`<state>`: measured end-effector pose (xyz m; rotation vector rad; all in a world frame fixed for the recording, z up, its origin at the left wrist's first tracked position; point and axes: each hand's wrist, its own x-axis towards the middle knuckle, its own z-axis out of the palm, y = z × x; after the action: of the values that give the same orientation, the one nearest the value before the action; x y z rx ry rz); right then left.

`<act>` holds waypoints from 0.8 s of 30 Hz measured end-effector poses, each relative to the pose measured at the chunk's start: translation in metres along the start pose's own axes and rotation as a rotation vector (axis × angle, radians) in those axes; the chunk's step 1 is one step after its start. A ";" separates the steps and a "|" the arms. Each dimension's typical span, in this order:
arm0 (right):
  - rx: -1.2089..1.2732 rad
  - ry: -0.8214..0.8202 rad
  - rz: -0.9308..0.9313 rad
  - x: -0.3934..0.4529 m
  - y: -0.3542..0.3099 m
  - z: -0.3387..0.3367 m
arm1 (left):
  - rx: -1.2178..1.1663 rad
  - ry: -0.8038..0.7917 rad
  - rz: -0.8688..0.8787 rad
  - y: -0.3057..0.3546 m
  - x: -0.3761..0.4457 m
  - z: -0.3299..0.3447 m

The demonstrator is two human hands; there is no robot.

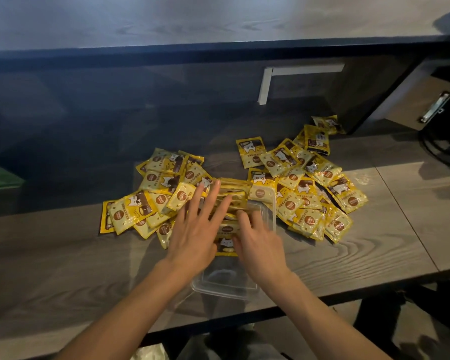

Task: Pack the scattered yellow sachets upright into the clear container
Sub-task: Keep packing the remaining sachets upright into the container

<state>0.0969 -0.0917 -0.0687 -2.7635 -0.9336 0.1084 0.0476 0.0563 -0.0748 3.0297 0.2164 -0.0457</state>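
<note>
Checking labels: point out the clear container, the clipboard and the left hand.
clear container (225,291): head view, bare near end of its clear wall.
clipboard (421,100): head view, brown board, far right.
left hand (192,237): head view, back of the hand, fingers straight over the upright sachets.

The clear container (225,281) is flanked by a left sachet pile (153,198) and a right sachet pile (307,188). Its far half is filled with upright sachets (233,193); its near half is unobstructed. Bare table (63,255) is available at the near left.
</note>
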 end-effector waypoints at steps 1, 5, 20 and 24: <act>0.027 -0.013 0.029 0.001 -0.001 0.000 | 0.005 -0.007 -0.014 -0.001 -0.001 0.001; 0.099 -0.052 0.052 0.007 0.002 -0.003 | 0.005 -0.032 -0.075 0.003 -0.002 0.000; -0.065 0.035 -0.014 0.011 0.007 -0.008 | -0.014 -0.038 -0.066 0.006 -0.005 0.003; -0.240 0.106 -0.022 0.005 0.011 -0.005 | 0.032 -0.088 -0.062 0.003 -0.007 0.004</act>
<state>0.1080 -0.0978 -0.0666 -2.9397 -1.0083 -0.1633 0.0412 0.0516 -0.0781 3.0437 0.3042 -0.1883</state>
